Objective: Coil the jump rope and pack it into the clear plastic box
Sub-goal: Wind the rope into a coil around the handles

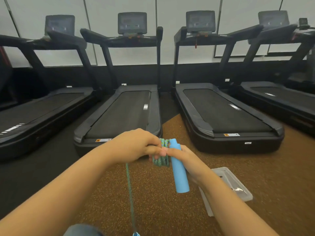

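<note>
The coiling is under way, not finished. The right hand (185,160) is curled round the blue handle (179,169), which stands nearly upright, and the same grip seems to pin a bundle of green loops of the jump rope (161,160) against the handle's left side. The left hand (136,145), at nine o'clock from that bundle, has its fingers curled over the rope at the loops; exactly which strand it pinches I cannot tell. From under it a loose strand (129,188) drops toward six o'clock to the second handle (136,234), only just showing at the bottom edge.

The clear plastic box (238,188) lies on the brown floor (153,201) at about four o'clock from the hands, partly hidden by the right forearm and well apart from the rope. Treadmills (126,113) line the room from ten to two o'clock.

To do this step well, I would keep the right hand firm on handle and loops together so nothing slips, and let the left hand feed the hanging strand in even turns — each the same length as those already made, laid side by side, not crossed. Light tension keeps the bundle flat enough for a shallow box. The dangling handle may swing and twist the strand, so draw it up slowly and finish with both handles lying alongside each other.
</note>
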The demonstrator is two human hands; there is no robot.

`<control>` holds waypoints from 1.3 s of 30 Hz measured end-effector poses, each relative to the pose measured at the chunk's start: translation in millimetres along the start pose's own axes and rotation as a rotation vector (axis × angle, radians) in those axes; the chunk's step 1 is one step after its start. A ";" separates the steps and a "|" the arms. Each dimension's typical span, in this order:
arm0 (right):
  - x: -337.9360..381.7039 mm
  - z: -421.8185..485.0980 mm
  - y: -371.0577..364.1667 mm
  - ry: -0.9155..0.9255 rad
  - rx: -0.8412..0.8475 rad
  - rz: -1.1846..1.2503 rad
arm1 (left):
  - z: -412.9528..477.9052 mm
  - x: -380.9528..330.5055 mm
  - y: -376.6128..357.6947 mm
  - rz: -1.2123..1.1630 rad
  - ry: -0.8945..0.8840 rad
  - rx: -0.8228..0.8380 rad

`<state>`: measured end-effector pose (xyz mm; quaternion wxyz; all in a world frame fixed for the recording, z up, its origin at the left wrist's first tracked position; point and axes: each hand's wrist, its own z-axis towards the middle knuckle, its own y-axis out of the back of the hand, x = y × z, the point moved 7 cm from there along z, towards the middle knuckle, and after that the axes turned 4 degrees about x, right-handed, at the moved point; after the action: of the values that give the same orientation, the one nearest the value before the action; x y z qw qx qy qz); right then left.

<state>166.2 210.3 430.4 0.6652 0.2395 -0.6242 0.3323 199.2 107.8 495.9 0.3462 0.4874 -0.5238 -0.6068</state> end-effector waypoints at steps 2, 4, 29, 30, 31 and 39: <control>-4.9 -0.4 -4.2 -0.007 0.065 0.057 | 1.3 1.2 7.4 -0.039 -0.032 -0.009; -11.4 0.0 -9.6 -0.036 0.112 0.053 | 3.7 2.1 13.7 -0.070 -0.045 -0.023; -10.0 -7.8 -10.6 -0.029 0.168 0.025 | 36.8 30.9 -26.7 -0.710 -0.079 -0.070; -10.7 -7.6 -9.8 -0.030 0.168 0.023 | 37.3 31.3 -28.7 -0.745 -0.077 -0.074; -10.6 -7.8 -9.6 -0.028 0.171 0.025 | 38.1 32.9 -31.3 -0.771 -0.072 -0.079; -7.2 -3.8 4.6 -0.017 0.093 0.030 | 32.6 41.4 -70.9 -0.953 0.024 -0.088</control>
<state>165.4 215.1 422.5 0.6429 0.2636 -0.6173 0.3690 162.6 94.1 416.6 0.0557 0.6651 -0.2120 -0.7139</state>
